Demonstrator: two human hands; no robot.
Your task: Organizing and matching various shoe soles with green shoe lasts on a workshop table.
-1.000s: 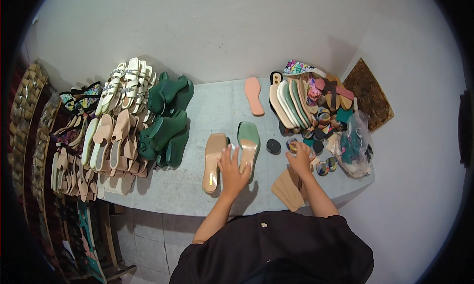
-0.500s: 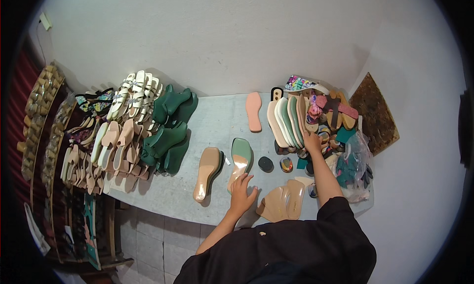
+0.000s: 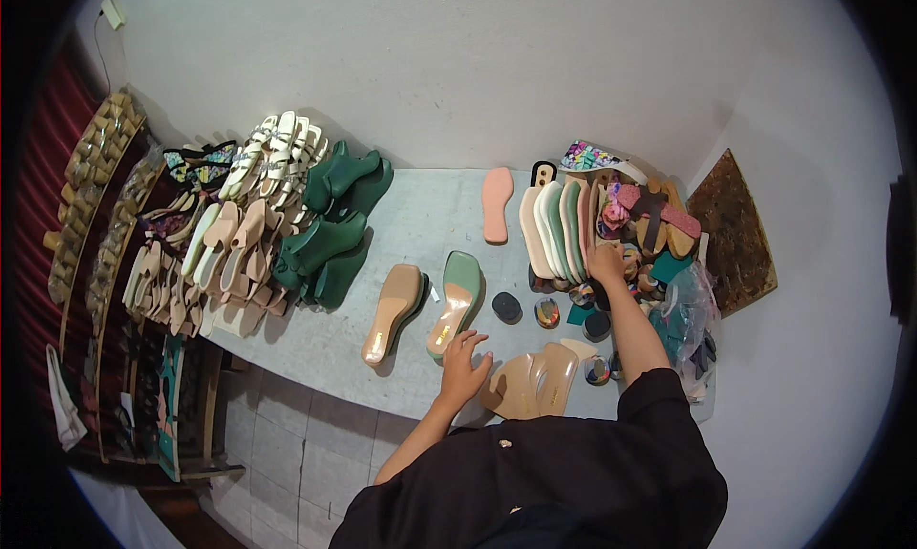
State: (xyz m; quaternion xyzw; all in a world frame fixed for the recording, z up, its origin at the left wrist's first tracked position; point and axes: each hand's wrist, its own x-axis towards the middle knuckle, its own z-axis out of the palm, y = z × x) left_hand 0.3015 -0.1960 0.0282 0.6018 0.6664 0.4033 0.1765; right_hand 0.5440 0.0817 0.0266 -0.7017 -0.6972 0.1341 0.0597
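Head view: grey table [image 3: 430,215] against white wall [image 3: 458,62], tiled floor [image 3: 277,434] below.

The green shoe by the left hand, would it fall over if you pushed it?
Probably not: the green shoe lies flat on the table, so it would likely slide. It looks stiff, holding its curved shape. The left hand sits beside its heel end.

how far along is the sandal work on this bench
Looks done: rows of finished cream, tan and dark green sandals fill the bench's left. In hand: the left hand rests beside a green-lined heeled sole, next to a tan heeled sole, both strapless; the right hand reaches into the upright stack of pale insoles. Left: tan flat soles, a pink insole and loose heel pieces.
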